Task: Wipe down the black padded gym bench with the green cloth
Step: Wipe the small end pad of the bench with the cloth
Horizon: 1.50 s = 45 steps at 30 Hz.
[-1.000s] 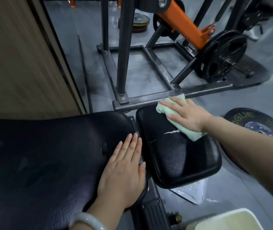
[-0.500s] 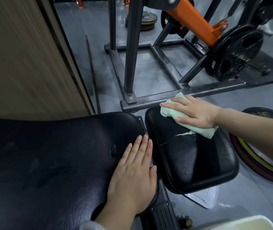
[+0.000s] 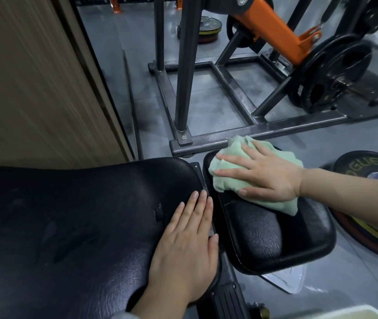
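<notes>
The bench [image 3: 73,226] was black, padded and grainy, in two parts: a long back pad filling the near left, and a smaller seat pad [image 3: 275,238] to its right with a narrow gap and a metal hinge strip between them. The back pad showed a small tear near its right end. The left hand [image 3: 188,247] lay flat on that end, fingers straight and close together, fingertips just short of the gap, holding nothing.

The seat pad's near and right edges hung over bare grey floor [image 3: 356,284]; a clear plastic scrap [image 3: 284,282] stuck out beneath its near edge, and a pale tub rim [image 3: 335,315] showed at the bottom. To the right, a plate [image 3: 367,171] lay flat on the floor, close to the pad.

The cloth [image 3: 229,178] was pale green, bunched and folded, and sat on the far half of the seat pad, reaching its far and left edges. The right hand [image 3: 268,178] pressed down on top of it, fingers spread and straight, pointing left; cloth stuck out beyond the fingertips and behind the wrist.

Just past the pad's far edge ran a steel frame [image 3: 275,130], with an upright post, an orange arm [image 3: 275,26] and loaded black plates beyond. A wooden panel [image 3: 33,77] closed off the left.
</notes>
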Motion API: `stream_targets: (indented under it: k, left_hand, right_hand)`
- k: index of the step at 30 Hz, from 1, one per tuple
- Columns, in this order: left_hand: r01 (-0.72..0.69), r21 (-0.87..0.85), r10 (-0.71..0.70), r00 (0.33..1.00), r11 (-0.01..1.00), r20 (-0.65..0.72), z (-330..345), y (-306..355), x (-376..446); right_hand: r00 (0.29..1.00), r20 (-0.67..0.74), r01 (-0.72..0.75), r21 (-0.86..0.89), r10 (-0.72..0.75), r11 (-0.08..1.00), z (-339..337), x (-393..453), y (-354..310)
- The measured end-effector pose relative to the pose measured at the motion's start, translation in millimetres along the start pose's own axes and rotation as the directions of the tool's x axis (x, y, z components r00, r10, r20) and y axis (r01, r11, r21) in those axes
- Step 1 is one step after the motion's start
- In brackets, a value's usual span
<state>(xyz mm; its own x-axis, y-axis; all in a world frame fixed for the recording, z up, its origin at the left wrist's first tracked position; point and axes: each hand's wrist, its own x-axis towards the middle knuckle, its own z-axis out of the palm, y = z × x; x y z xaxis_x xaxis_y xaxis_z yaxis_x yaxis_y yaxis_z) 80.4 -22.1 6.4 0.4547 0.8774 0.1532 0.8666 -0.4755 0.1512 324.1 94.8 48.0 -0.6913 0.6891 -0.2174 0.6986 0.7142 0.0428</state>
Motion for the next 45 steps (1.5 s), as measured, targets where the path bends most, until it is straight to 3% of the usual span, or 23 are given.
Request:
stream_targets:
  k: [8, 12, 17, 23, 25, 26, 28, 29, 31, 34, 38, 41, 45]
  left_hand:
    - [-0.007, -0.003, 0.007, 1.000, 1.000, 0.005, 3, -1, 0]
    - [-0.007, -0.015, 0.007, 1.000, 1.000, 0.000, 1, -1, 1]
    - [-0.007, -0.020, 0.007, 1.000, 1.000, -0.006, 1, -1, 1]
    - [-0.012, -0.026, 0.011, 1.000, 1.000, -0.014, 1, -1, 1]
    - [-0.011, -0.034, 0.010, 1.000, 0.999, -0.017, 1, -1, 1]
    - [-0.008, -0.035, 0.008, 1.000, 0.999, -0.018, 2, -1, 2]
    - [-0.006, -0.037, 0.006, 1.000, 0.999, -0.012, 2, -1, 2]
    - [-0.006, -0.039, 0.006, 1.000, 0.999, -0.008, 2, -1, 2]
    - [0.000, -0.050, 0.000, 1.000, 0.999, -0.005, 1, -1, 1]
    - [-0.002, -0.042, 0.002, 1.000, 0.999, -0.001, 1, 0, 1]
    - [0.003, -0.031, -0.003, 1.000, 1.000, -0.002, 1, 0, 2]
    - [0.001, -0.042, -0.001, 1.000, 0.999, -0.010, 1, -1, 2]
    - [-0.004, -0.037, 0.003, 1.000, 0.999, -0.020, 3, -2, 2]
  right_hand:
    - [0.993, 0.040, -0.116, 0.114, 0.112, 0.987, -12, 33, 19]
    - [0.997, 0.033, -0.078, 0.162, 0.074, 0.984, -15, 47, 16]
    - [0.998, 0.015, 0.060, 0.045, -0.061, 0.997, -14, 36, 2]
    - [0.988, 0.045, 0.144, 0.028, -0.145, 0.989, -12, 28, 6]
    - [0.998, -0.022, 0.056, 0.015, -0.056, 0.998, -14, 27, 4]
    - [0.996, -0.056, -0.071, 0.042, 0.074, 0.997, -13, 27, -2]
    - [0.915, 0.010, -0.400, 0.177, 0.404, 0.899, -12, 30, -19]
    - [0.866, 0.055, -0.497, 0.221, 0.498, 0.839, -8, 33, -30]
    - [0.832, 0.021, -0.542, 0.239, 0.554, 0.806, 0, 42, -43]
    - [0.895, -0.005, -0.435, 0.207, 0.445, 0.876, 2, 49, -38]
    - [0.982, -0.020, -0.182, 0.098, 0.185, 0.978, -4, 56, -30]
    - [0.999, -0.016, -0.033, 0.081, 0.035, 0.996, -4, 58, -25]
    - [0.997, -0.037, 0.065, 0.095, -0.062, 0.993, -8, 56, -15]
